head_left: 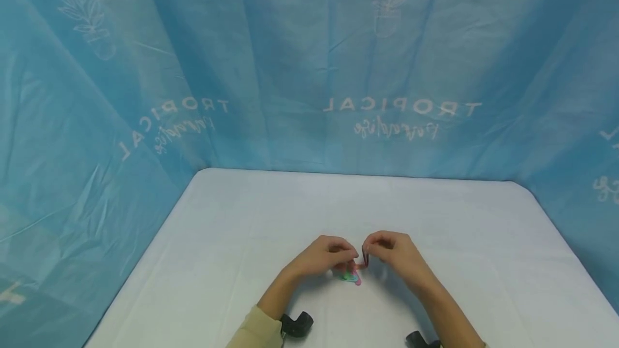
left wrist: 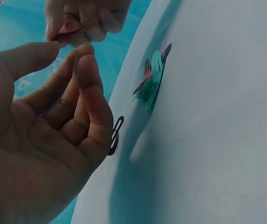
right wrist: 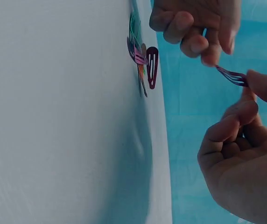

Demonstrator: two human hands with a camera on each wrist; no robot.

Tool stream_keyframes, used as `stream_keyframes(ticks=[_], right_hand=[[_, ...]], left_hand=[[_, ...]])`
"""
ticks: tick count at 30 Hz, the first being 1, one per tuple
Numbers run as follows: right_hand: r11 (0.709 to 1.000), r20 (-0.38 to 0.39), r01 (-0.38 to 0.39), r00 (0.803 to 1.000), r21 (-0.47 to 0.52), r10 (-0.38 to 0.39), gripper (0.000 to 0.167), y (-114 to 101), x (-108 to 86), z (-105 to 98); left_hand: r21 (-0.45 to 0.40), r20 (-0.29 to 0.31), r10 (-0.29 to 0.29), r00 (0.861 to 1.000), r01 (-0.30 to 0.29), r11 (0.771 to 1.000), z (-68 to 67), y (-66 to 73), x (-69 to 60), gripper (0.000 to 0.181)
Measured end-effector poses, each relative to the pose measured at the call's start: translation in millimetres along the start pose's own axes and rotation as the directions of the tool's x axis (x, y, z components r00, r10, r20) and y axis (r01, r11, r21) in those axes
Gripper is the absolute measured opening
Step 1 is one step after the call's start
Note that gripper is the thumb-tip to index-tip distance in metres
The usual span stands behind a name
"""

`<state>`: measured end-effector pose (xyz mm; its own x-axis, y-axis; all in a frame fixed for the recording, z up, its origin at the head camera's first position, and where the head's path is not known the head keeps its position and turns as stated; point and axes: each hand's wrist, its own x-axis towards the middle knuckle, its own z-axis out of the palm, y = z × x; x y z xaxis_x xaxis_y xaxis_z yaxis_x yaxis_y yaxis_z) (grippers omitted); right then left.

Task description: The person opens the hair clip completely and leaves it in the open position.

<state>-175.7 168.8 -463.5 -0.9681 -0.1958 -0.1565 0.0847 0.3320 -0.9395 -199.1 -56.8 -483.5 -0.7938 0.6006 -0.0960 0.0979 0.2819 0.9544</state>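
Note:
In the right wrist view, a dark red snap hair clip [right wrist: 232,76] is pinched at one end between the thumb and finger of my right hand [head_left: 397,254]. Close beside its other end is my left hand [head_left: 325,254], fingers loosely bent, with a gap between thumb and index finger. Whether a left fingertip touches the clip is hard to tell. Below both hands, a small pile of green, pink, orange and purple hair clips [left wrist: 154,77] lies on the white table [head_left: 271,203]. Another dark red hair clip [right wrist: 152,67] lies next to the pile.
Blue printed curtains [head_left: 290,69] enclose the table at the back and sides. A black device [head_left: 297,325] sits at the left wrist, and a similar black device [head_left: 420,340] at the right. The hands cast shadows on the white surface.

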Motion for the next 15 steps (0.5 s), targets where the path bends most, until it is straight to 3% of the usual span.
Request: stream_keyframes(ticks=[8,15], right_hand=[[0.996,-0.036,0.008,0.999,0.085,-0.005,0.017,1,1.6,-1],[0.994,-0.025,0.019,1.0,0.112,-0.016,0.018,3,1.0,0]], left_hand=[[-0.103,0.057,-0.003,0.998,0.009,0.995,8.7,5.2,0.2,0.02],[-0.072,0.062,-0.026,0.998,0.031,0.997,12.8,6.1,-0.5,0.02]])
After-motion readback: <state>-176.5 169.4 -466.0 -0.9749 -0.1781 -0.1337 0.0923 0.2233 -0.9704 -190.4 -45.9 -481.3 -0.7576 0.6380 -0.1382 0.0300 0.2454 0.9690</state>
